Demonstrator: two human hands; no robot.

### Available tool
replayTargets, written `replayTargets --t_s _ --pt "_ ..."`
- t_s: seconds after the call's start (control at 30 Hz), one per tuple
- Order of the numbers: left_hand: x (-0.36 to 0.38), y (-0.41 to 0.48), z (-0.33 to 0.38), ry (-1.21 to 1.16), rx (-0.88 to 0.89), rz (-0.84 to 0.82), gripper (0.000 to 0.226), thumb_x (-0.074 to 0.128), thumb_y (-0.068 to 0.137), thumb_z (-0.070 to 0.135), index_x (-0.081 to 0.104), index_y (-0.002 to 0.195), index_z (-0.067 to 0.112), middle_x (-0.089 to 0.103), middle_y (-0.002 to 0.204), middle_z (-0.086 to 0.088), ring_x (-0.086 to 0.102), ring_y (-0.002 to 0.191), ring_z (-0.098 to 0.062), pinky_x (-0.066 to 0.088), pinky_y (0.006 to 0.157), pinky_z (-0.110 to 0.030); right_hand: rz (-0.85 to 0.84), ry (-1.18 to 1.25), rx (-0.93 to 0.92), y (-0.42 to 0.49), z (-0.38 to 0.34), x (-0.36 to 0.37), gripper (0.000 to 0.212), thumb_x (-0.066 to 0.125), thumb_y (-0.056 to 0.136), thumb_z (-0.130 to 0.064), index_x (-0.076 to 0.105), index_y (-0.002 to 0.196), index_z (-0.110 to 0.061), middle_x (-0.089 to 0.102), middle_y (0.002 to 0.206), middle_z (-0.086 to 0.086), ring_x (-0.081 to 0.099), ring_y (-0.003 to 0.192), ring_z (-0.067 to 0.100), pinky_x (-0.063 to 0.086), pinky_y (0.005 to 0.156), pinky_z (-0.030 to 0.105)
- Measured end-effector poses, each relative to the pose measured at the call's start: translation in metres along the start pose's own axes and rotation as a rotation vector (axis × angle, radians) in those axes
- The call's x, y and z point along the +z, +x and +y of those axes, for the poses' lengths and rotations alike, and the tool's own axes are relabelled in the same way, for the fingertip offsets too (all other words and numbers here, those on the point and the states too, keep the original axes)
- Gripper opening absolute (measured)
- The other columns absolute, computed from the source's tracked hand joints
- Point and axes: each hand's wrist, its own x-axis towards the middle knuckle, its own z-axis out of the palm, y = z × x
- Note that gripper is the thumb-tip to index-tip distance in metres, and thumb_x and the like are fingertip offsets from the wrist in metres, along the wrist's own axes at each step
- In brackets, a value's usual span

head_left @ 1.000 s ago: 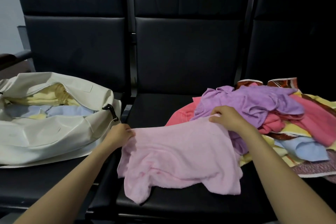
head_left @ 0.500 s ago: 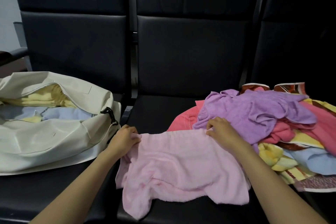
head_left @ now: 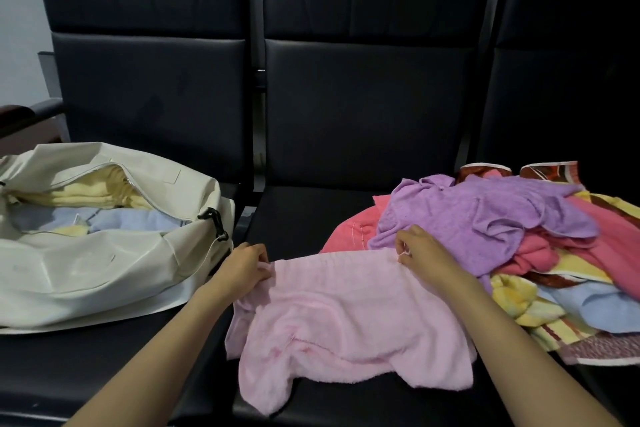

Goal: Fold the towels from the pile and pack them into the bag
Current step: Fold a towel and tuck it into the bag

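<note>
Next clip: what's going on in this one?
A person is working on a pink towel laid out, still rumpled, on the middle seat. The left hand and right hand each pinch a corner of its far edge. The cream bag lies unzipped on the left, with yellow towels and blue towels inside. The unfolded pile sits on the right.
</note>
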Motion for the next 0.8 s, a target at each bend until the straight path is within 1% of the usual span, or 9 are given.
replayTargets --t_s 0.1,0.2,0.27,0.3,0.43,0.57,0.63,0.7,0.8 --pt "-0.002 -0.004 -0.001 0.008 -0.016 -0.012 0.027 0.064 0.082 0.015 0.043 0.067 0.025 0.058 0.075 0.001 0.055 0.076 -0.019 0.036 0.060 -0.026 0.015 -0.015 -0.031 -0.006 -0.001 -0.006 0.034 0.054 0.078 0.000 0.038 0.068 -0.028 0.044 0.082 -0.010 0.049 0.076 0.021 0.043 0.071 0.040" --pt "-0.008 -0.013 -0.002 0.051 -0.019 -0.022 0.005 0.060 0.086 0.018 0.061 0.081 0.020 0.069 0.089 -0.007 0.062 0.086 -0.025 0.044 0.068 -0.030 0.037 -0.083 -0.059 -0.017 -0.003 -0.016 0.026 0.053 0.080 0.001 0.041 0.073 -0.021 0.052 0.081 0.000 0.051 0.080 0.027 0.040 0.070 0.041" --pt "-0.010 -0.023 -0.001 0.070 -0.037 -0.013 0.015 0.056 0.091 0.018 0.069 0.097 0.015 0.070 0.098 -0.009 0.063 0.094 -0.026 0.043 0.071 -0.027 0.093 -0.115 -0.083 -0.028 -0.005 -0.023 0.019 0.056 0.082 -0.001 0.046 0.080 -0.017 0.053 0.083 0.006 0.052 0.084 0.029 0.039 0.068 0.039" --pt "-0.011 -0.028 0.000 0.046 -0.038 0.005 0.016 0.056 0.092 0.017 0.070 0.100 0.014 0.070 0.100 -0.008 0.063 0.095 -0.025 0.042 0.071 -0.026 0.125 -0.122 -0.092 -0.035 -0.006 -0.026 0.015 0.057 0.083 -0.002 0.049 0.083 -0.015 0.053 0.085 0.008 0.051 0.085 0.030 0.037 0.067 0.038" --pt "-0.026 -0.052 0.008 -0.058 -0.022 0.180 0.012 0.068 0.084 0.012 0.073 0.095 0.010 0.069 0.096 -0.010 0.062 0.093 -0.024 0.042 0.068 -0.027 0.231 -0.154 -0.070 -0.067 -0.010 -0.040 0.012 0.060 0.086 -0.009 0.054 0.096 -0.010 0.059 0.095 0.009 0.054 0.091 0.032 0.031 0.068 0.036" --pt "-0.050 -0.081 0.022 -0.184 0.021 0.364 0.008 0.077 0.076 0.012 0.075 0.083 0.009 0.071 0.082 -0.007 0.064 0.080 -0.023 0.042 0.064 -0.027 0.231 -0.190 -0.020 -0.095 -0.021 -0.070 0.014 0.051 0.094 -0.019 0.049 0.108 -0.014 0.051 0.109 0.005 0.055 0.098 0.031 0.038 0.073 0.037" --pt "-0.063 -0.095 0.033 -0.211 0.029 0.427 0.009 0.079 0.074 0.013 0.071 0.077 0.010 0.064 0.073 -0.001 0.061 0.074 -0.021 0.039 0.059 -0.028 0.248 -0.165 -0.025 -0.106 -0.030 -0.094 0.014 0.047 0.096 -0.018 0.048 0.110 -0.014 0.048 0.114 0.005 0.055 0.098 0.031 0.041 0.073 0.038" --pt "-0.081 -0.105 0.043 -0.249 0.026 0.463 0.016 0.080 0.072 0.014 0.064 0.071 0.012 0.059 0.068 0.002 0.056 0.069 -0.018 0.035 0.053 -0.027 0.306 -0.167 -0.076 -0.114 -0.042 -0.121 0.012 0.047 0.095 -0.014 0.049 0.107 -0.011 0.049 0.111 0.008 0.056 0.094 0.032 0.045 0.073 0.041" --pt "-0.119 -0.114 0.059 -0.357 0.066 0.524 0.023 0.082 0.068 0.011 0.059 0.064 0.010 0.060 0.067 -0.002 0.055 0.068 -0.021 0.035 0.052 -0.028 0.406 -0.186 -0.114 -0.129 -0.064 -0.161 0.006 0.050 0.093 -0.010 0.048 0.098 -0.013 0.046 0.098 0.009 0.054 0.080 0.035 0.045 0.067 0.044"
